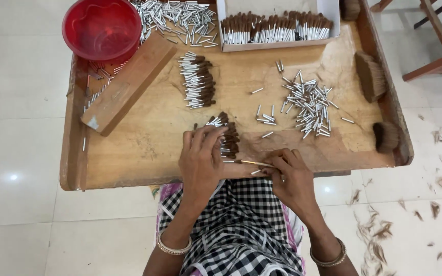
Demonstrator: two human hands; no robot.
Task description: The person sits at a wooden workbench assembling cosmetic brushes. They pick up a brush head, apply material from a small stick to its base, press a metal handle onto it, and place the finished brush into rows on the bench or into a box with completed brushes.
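1. Head view showed the wooden worktop carrying a red bowl.
2. Left hand rested, fingers spread, on a brush-tip pile.
3. Right hand pinched a thin stick near the front edge.

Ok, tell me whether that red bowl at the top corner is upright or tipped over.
Upright. The red bowl sits on the wooden tray with its open mouth facing up; the inside looks empty.
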